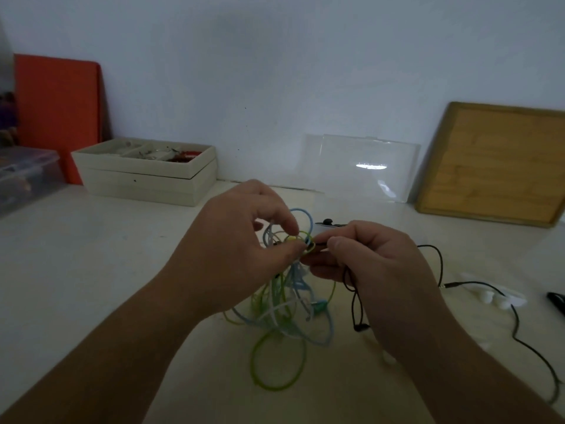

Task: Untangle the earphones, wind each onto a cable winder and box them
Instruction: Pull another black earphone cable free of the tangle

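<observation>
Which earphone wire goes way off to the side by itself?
The thin black earphone cable: it trails right across the white table, while the lime green cable and light blue cable sit bunched in one tangle.

The white table [91, 270] carried a cream box [137, 182] at rear left. A green-blue cable tangle [284, 316] rested centrally; a black cable [517, 322] and white winders [489, 296] lay right.

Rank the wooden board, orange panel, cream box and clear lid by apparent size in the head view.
1. Wooden board, largest, though cut by the frame edge.
2. Orange panel and cream box: too alike to rank.
3. Clear lid, smallest, narrowly.
</observation>
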Tool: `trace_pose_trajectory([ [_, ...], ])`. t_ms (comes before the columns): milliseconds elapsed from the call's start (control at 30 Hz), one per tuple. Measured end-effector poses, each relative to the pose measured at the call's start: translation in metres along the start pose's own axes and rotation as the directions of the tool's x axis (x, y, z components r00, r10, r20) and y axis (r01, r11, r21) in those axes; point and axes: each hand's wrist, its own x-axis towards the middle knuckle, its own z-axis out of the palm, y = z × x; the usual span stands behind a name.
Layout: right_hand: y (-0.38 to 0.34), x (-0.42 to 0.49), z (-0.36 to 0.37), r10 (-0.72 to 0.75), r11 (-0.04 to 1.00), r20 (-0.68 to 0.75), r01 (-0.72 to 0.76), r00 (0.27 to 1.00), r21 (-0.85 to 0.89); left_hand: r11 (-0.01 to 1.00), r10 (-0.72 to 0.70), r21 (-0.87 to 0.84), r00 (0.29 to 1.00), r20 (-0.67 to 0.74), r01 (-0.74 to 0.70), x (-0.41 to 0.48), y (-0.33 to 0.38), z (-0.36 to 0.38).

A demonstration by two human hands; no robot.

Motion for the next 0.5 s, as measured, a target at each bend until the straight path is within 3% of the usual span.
trace_pose_trajectory([
  [167, -0.002, -0.001, -0.002, -0.016, 1.0, -0.038, 0.016, 0.999, -0.002, 0.999, -0.013, 0.041, 0.999, 0.04, 0.011, -0.001, 0.001, 0.0],
  [333, -0.002, -0.001, 0.0, -0.056, 0.995, -0.012, 0.055, 0.998, -0.084, 0.979, -0.02, 0.2, 0.994, -0.103, 0.04, 0.0, -0.001, 0.01],
  [400, 0.0, 0.0, -0.001, -0.06, 0.99, 0.002, 0.059, 0.998, -0.124, 0.983, -0.108, 0.132, 0.987, -0.121, 0.124, 0.001, -0.001, 0.012],
  [500, 0.002, 0.002, -0.003, -0.037, 0.989, 0.015, 0.039, 0.999, -0.141, 0.932, -0.337, -0.151, 0.942, -0.016, 0.331, 0.002, 0.001, 0.01],
])
